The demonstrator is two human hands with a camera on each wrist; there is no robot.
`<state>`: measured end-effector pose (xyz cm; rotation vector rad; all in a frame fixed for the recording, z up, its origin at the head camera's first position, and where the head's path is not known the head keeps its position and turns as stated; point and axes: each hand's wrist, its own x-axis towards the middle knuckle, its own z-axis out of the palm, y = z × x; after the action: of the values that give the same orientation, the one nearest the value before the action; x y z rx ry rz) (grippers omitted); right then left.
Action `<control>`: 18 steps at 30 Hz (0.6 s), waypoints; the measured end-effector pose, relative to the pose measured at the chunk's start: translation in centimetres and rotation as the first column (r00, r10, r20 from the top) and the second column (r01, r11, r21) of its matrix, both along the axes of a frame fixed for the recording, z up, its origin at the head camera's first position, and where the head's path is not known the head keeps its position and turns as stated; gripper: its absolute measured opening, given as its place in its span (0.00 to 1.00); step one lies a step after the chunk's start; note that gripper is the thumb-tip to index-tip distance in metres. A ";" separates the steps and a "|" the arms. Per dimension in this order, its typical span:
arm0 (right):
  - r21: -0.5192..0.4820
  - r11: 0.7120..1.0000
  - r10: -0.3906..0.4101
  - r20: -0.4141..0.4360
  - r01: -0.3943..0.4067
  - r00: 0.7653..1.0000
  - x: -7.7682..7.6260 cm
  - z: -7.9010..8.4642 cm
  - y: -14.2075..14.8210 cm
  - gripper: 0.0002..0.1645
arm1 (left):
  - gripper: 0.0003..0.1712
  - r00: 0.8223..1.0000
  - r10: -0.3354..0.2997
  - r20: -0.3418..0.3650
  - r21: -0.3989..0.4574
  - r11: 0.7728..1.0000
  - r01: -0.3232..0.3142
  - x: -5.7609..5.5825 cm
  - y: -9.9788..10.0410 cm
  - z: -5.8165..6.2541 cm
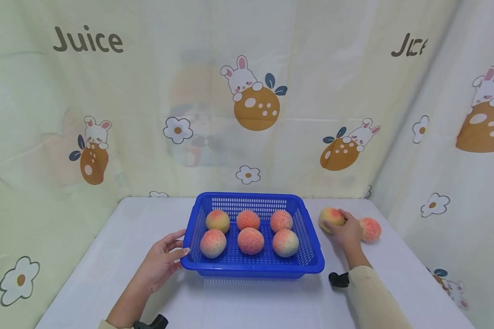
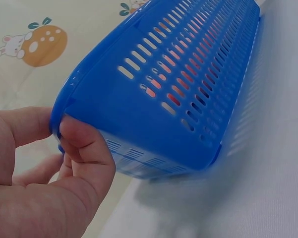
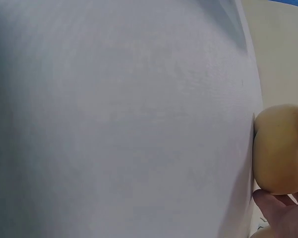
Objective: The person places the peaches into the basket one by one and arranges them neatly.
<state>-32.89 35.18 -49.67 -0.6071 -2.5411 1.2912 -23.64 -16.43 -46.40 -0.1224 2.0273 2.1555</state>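
Note:
A blue plastic basket (image 1: 253, 267) with slotted sides stands in the middle of the table, with several pink-and-yellow peaches (image 1: 250, 241) lying in two rows inside. My left hand (image 1: 162, 258) pinches the basket's left rim between thumb and fingers, seen close up in the left wrist view on the rim (image 2: 64, 96). Right of the basket, my right hand (image 1: 350, 235) grips a yellow peach with a red blush (image 1: 329, 219), fingers and thumb on its sides. In the right wrist view this peach (image 3: 280, 153) shows its yellow side, low at the table surface.
Another pink peach (image 1: 371, 229) lies on the table just right of my right hand. The white tabletop (image 1: 255, 306) backs onto a curtain (image 1: 206, 151) with rabbit and fruit prints, which also hangs along both sides.

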 end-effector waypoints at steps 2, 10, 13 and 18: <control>0.003 1.000 0.005 0.001 -0.005 1.000 -0.1 0.0 0.0 0.52 | 0.35 1.000 0.001 -0.001 -0.002 1.000 -0.001 0.0 0.0 0.0; 0.014 1.000 0.023 0.013 -0.023 1.000 0.2 0.0 0.7 0.52 | 0.35 1.000 0.000 -0.001 -0.010 1.000 0.000 -0.1 0.2 -0.2; 0.001 1.000 0.016 0.008 -0.016 1.000 0.3 0.0 0.7 0.52 | 0.36 1.000 -0.004 -0.001 -0.012 1.000 0.004 -0.1 0.3 -0.2; -0.042 0.998 0.035 -0.021 -0.036 0.999 0.5 0.0 0.1 0.52 | 0.36 1.000 0.007 0.004 -0.005 1.000 -0.007 -0.2 0.1 -0.3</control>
<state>-32.42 35.26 -49.65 -0.5572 -2.5254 1.3594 -23.79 -16.35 -46.65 -0.1344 2.0328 2.1527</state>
